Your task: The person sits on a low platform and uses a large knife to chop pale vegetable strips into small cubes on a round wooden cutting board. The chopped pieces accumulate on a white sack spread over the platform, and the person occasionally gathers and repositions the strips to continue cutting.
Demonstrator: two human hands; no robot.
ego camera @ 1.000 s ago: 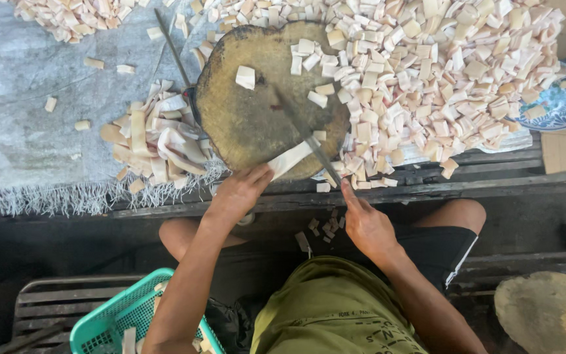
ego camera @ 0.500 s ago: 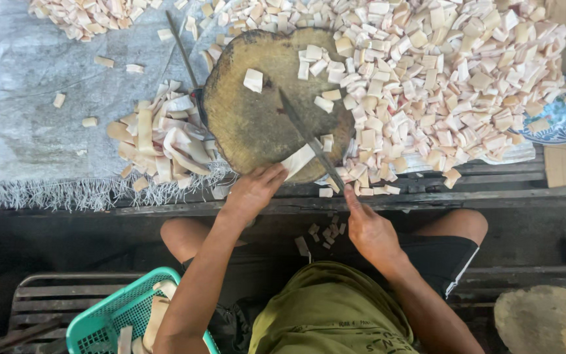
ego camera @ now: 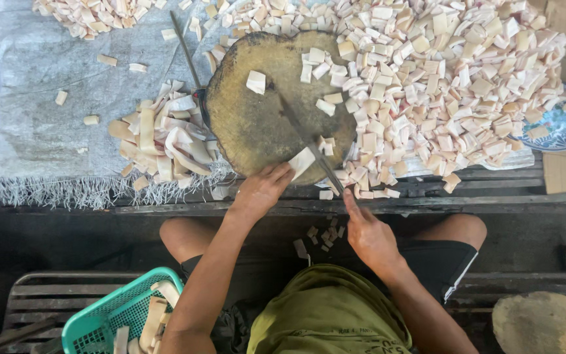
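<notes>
Far left: grey woven sheet [ego camera: 40, 118] with a frayed fringe along its near edge, mostly bare cloth with a few stray pale pieces on it. Lower left, a teal plastic basket [ego camera: 109, 314] on a slatted bench, a few long pale strips standing in it, well apart from the hands. Next along, a loose heap of long uncut strips [ego camera: 165, 141] just left of the round wooden chopping block [ego camera: 257, 118], touching its rim; a thin metal rod [ego camera: 185, 46] slanting up from the block's left edge. Block's near-left half largely bare — the widest open patch of work surface; its right rim crowded by the big pile of cut squares [ego camera: 440, 85], which spills toward the dark plank edge [ego camera: 427, 203] in front. Left hand [ego camera: 260, 193] at the block's near rim, fingertips closed down on one pale strip [ego camera: 301, 162], pinning it flat to the wood. Strip just beyond those fingertips, its right end touching the blade. Long knife [ego camera: 306, 141] lying diagonally across the block, tip toward the middle, handle toward the body. Right hand [ego camera: 369, 233] clamped around the knife's handle, below the plank edge and right of the strip. Small fallen bits [ego camera: 322, 236] between the two forearms. Far right — a blue patterned plate [ego camera: 558, 128] holding a few squares, partly under the pile's edge.
</notes>
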